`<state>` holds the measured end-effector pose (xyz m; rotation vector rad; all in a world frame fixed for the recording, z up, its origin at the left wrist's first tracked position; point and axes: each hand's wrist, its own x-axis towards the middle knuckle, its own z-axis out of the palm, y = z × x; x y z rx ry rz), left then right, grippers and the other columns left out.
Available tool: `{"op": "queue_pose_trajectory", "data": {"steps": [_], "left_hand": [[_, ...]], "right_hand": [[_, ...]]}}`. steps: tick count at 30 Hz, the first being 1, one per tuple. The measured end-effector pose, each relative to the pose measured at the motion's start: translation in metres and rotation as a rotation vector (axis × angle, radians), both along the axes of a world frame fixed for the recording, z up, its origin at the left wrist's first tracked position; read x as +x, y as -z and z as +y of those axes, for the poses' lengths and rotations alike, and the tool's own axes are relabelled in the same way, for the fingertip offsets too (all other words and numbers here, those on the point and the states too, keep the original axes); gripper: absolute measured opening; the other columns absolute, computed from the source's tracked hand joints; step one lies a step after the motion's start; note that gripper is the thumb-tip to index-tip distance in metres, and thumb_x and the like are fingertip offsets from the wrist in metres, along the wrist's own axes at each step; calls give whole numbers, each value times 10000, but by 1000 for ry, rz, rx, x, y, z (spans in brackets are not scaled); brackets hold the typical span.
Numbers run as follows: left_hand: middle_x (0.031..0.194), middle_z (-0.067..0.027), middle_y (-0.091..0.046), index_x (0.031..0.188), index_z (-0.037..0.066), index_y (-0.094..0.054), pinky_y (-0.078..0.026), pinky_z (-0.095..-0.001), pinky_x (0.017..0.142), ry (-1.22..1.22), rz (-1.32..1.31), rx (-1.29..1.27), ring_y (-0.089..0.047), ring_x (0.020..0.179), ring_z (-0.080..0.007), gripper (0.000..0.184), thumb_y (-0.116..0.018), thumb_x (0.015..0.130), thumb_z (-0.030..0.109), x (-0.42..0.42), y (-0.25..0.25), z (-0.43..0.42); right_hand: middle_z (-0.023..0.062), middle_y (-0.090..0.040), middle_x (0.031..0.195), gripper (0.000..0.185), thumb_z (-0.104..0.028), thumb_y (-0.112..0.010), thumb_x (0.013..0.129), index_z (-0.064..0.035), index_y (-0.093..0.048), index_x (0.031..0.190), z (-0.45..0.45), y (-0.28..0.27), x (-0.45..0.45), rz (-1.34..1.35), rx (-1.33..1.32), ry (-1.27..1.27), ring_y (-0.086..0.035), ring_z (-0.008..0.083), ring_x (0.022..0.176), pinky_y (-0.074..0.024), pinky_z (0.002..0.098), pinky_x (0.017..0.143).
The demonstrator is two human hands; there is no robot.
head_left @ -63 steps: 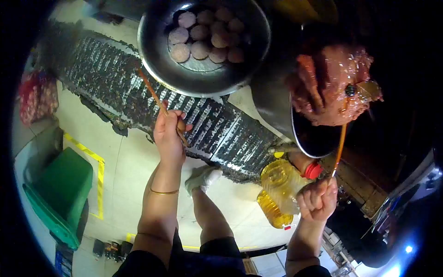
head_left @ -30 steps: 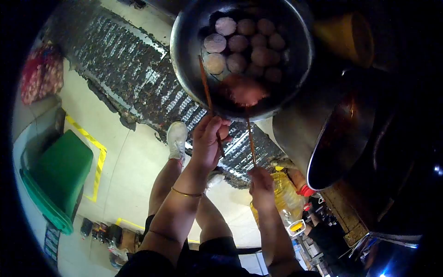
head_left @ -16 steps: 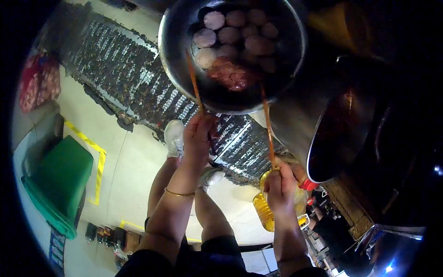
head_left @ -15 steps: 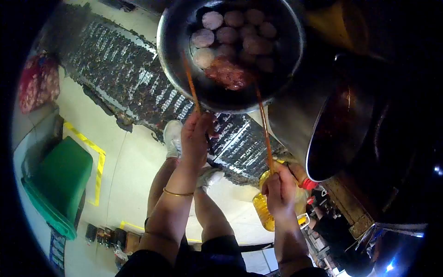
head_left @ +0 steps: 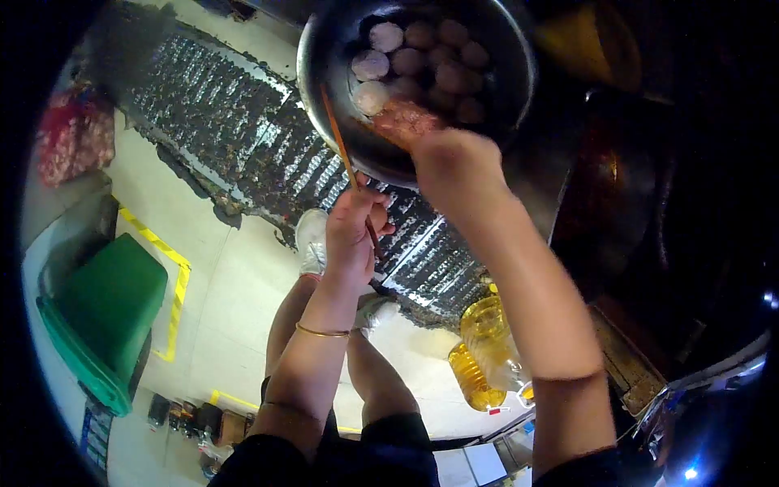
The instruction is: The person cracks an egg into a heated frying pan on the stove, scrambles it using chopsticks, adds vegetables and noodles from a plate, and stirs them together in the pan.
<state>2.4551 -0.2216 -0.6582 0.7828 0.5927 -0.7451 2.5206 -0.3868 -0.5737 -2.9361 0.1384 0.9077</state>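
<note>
In the head view, a wide metal basin (head_left: pixel 307 89) holds several pale round pieces (head_left: pixel 407 62) and a reddish, wet-looking mass (head_left: pixel 402 122) at its near side. My left hand (head_left: pixel 354 226) is closed around a chopstick (head_left: pixel 339 146), which points up and over the basin's left rim. My right hand (head_left: pixel 458 166), slightly blurred, reaches over the near rim and touches or covers the right end of the reddish mass. Its fingers are hidden behind the back of the hand, and no stick shows in it.
Below the basin runs a dirty metal floor grate (head_left: pixel 243 134). Yellow oil jugs (head_left: pixel 479 357) stand near my right forearm. A dark pan (head_left: pixel 604 195) is at right, a green bin (head_left: pixel 114 296) at left, and a red net sack (head_left: pixel 75 138) farther up.
My right hand has moved up and left from beside the oil jugs to the reddish mass. The chopstick it held is out of sight. My left hand has shifted slightly right.
</note>
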Motion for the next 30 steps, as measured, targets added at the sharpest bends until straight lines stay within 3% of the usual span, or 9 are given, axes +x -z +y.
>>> {"op": "queue_pose_trajectory", "data": {"steps": [3, 6, 8, 10, 11, 13, 19, 25, 30], "left_hand": [[947, 14, -587, 943, 119, -572, -495, -283, 652, -33, 16, 12, -562, 889, -125, 145, -550, 902, 257, 0, -2, 1], [745, 20, -540, 913, 92, -598, -483, -271, 611, -74, 78, 110, -493, 650, -57, 189, -551, 907, 274, 5, -20, -6], [637, 44, -481, 902, 77, -606, -474, -264, 596, -33, 27, 18, -435, 564, -46, 197, -534, 918, 260, 7, -12, 1], [597, 54, -448, 892, 72, -608, -469, -260, 588, -45, 61, 44, -407, 534, -41, 201, -527, 922, 253, 11, -13, 0], [620, 53, -460, 946, 73, -614, -465, -256, 585, -38, 61, 45, -417, 552, -38, 191, -528, 922, 242, 14, -13, 1], [634, 53, -469, 982, 76, -615, -471, -254, 586, -80, 99, 66, -422, 561, -35, 193, -532, 920, 238, 18, -19, 1], [743, 23, -575, 1099, 86, -586, -503, -263, 605, -59, 80, 51, -453, 593, -29, 237, -541, 914, 228, 18, -12, 5], [805, 3, -609, 1142, 71, -565, -516, -276, 607, -60, 40, 52, -488, 630, -40, 275, -546, 911, 219, 17, -9, 2], [818, -2, -600, 1117, 73, -579, -508, -280, 610, -73, -16, 63, -493, 634, -59, 238, -534, 917, 195, 9, -6, 3]], "right_hand": [[176, -617, 998, 227, -191, -493, 819, -65, -649, 926, -10, 18, 34, -94, -134, -154, -605, 349, 943, -500, 434, 766], [207, -546, 1155, 262, -190, -479, 836, -46, -617, 1006, -42, 53, 57, -323, -70, 171, -562, 357, 1036, -488, 438, 806], [209, -536, 1178, 281, -190, -470, 852, -53, -593, 1064, -55, 55, 63, -290, -48, 234, -556, 359, 1041, -485, 440, 806], [196, -571, 1131, 298, -194, -460, 873, -71, -569, 1121, -71, 39, 64, -80, -127, -26, -576, 358, 1002, -486, 440, 793], [173, -631, 977, 251, -218, -464, 888, -80, -610, 1039, -74, 17, 61, -105, -33, -76, -608, 353, 905, -484, 435, 762], [164, -645, 835, 234, -224, -471, 893, -75, -639, 961, -96, 2, 38, -206, 148, 112, -627, 342, 818, -481, 432, 734], [164, -650, 871, 224, -197, -476, 886, -89, -668, 929, -121, -7, 0, 106, -140, 14, -636, 326, 815, -485, 448, 725], [150, -654, 874, 205, -158, -490, 842, -150, -659, 959, -139, 32, 27, 59, -446, -79, -637, 335, 821, -496, 485, 709], [146, -651, 934, 240, -100, -461, 820, -127, -642, 975, -144, -4, 12, -49, -273, 87, -625, 346, 887, -495, 481, 749]]}}
